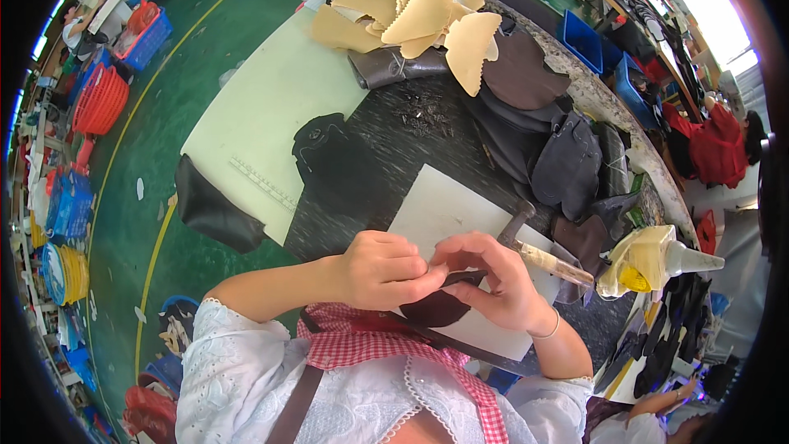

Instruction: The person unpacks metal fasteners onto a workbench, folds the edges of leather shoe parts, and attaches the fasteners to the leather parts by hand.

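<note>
My right hand [497, 279] grips a small dark leather piece [434, 309] between thumb and fingers, close to my body over the white board [448, 205]. Beside it, my left hand [390, 271] is closed in a pinch, its fingertips meeting the right hand's at the upper edge of the piece. What those left fingertips hold is hidden. A hammer [546, 261] rests just right of my right hand, its head pointing away from me. Farther right stands or leans a cream glue bottle [645, 261] with a pale nozzle.
Cream zigzag-edged pieces [419, 12] pile at the far side. Dark leather pieces [567, 160] are stacked at right. One black piece [333, 164] lies partly on a pale green sheet [275, 82] beside a clear ruler [263, 183]. Black scraps [423, 115] dot the tabletop. Another person [723, 144] is at far right.
</note>
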{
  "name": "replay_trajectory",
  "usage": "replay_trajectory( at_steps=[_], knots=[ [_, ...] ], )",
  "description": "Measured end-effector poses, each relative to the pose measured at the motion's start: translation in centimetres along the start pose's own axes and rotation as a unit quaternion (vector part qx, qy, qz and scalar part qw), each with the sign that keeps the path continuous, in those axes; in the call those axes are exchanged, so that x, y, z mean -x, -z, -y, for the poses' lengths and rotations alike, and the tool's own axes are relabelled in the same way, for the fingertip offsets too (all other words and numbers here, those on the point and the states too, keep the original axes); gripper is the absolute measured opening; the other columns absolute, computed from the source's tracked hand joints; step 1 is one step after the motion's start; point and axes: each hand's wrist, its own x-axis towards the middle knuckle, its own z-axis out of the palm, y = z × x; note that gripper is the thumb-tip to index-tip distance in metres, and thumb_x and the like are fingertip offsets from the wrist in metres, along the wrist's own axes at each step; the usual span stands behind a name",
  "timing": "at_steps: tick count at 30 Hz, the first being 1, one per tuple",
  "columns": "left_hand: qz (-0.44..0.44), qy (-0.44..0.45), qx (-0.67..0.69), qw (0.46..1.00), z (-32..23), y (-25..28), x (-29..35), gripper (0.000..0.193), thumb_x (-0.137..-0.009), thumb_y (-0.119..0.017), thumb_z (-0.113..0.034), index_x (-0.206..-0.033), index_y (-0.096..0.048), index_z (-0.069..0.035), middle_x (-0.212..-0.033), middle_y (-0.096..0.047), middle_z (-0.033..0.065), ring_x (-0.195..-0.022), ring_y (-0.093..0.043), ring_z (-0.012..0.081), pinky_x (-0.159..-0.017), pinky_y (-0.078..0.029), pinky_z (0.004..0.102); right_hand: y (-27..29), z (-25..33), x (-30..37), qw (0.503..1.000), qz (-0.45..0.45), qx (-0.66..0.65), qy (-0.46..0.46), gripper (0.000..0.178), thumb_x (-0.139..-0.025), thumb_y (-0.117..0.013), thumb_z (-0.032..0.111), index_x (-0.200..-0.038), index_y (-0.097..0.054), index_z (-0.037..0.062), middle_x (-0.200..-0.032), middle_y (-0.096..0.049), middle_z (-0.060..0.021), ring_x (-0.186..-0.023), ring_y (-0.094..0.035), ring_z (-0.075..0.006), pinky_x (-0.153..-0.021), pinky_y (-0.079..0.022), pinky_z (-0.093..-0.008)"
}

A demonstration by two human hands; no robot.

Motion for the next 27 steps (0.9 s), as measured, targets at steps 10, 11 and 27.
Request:
replay_trajectory(
  at_steps=[10,11,27],
  knots=[
    [-0.043,0.264,-0.028,0.963,3.0,5.3,2.1,0.023,-0.076,-0.072,-0.008,-0.098,-0.063,-0.008,-0.072,-0.061,0.0031,-0.056,-0.056,0.0179,-0.050,-0.045,0.0298,2.8,-1.7,-9.3,0.973,-0.033,0.171,0.151,0.036,-0.065,-0.078,0.004,-0.098,-0.063,0.0075,-0.096,-0.061,-0.0054,-0.091,-0.057,-0.0227,-0.079,-0.047,-0.0326],
    [-0.096,0.374,-0.029,0.922,4.2,6.2,2.7,0.019,-0.080,-0.069,-0.008,-0.098,-0.062,-0.005,-0.075,-0.062,0.0061,-0.058,-0.057,0.0200,-0.054,-0.046,0.0305,4.7,-3.2,-10.2,0.954,-0.092,0.260,0.121,0.025,-0.068,-0.076,0.006,-0.090,-0.066,0.0072,-0.099,-0.059,-0.0057,-0.093,-0.057,-0.0242,-0.078,-0.046,-0.0350],
    [-0.061,0.525,0.437,0.728,3.5,-1.3,-0.8,0.021,-0.095,-0.052,-0.016,-0.104,-0.060,0.001,-0.084,-0.062,0.0032,-0.075,-0.055,0.0080,-0.068,-0.048,0.0266,3.1,-1.7,-6.8,0.977,-0.123,0.167,0.046,0.011,-0.072,-0.069,-0.002,-0.077,-0.059,0.0001,-0.091,-0.057,-0.0091,-0.085,-0.056,-0.0189,-0.079,-0.044,-0.0286]
  ],
)
